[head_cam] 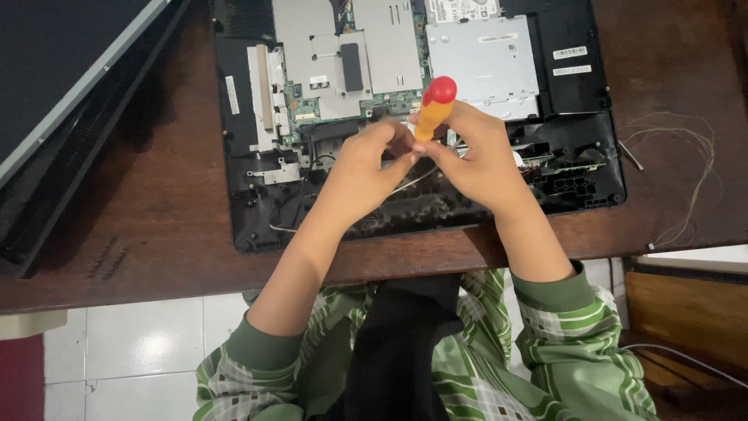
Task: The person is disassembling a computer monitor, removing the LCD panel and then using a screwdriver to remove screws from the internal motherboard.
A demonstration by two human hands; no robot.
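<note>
While both hands meet above its near edge, the wooden table (156, 203) carries everything listed; a dark flat panel (54, 93) lies across its far left corner; an opened laptop base (241, 156), black-framed with its metal plates and green circuit board (351, 105) bared, sits at the middle, its front edge just short of the table's near edge; a silver drive (483, 62) fills the base's far right part; loose thin wires (693, 179) trail near the table's right edge; a screwdriver (432, 113), orange handle with red cap, stands over the base's near middle, long axis almost upright, cap tilted slightly away from the person, shaft hidden behind the fingers; right hand (483, 164) closed round the lower handle, wrist coming in from the near right; left hand (358, 168) just beside it, fingertips pinched together at the tool's lower end, touching the right fingers; what the pinch holds cannot be told; the right hand has the firmer hold on the tool.
</note>
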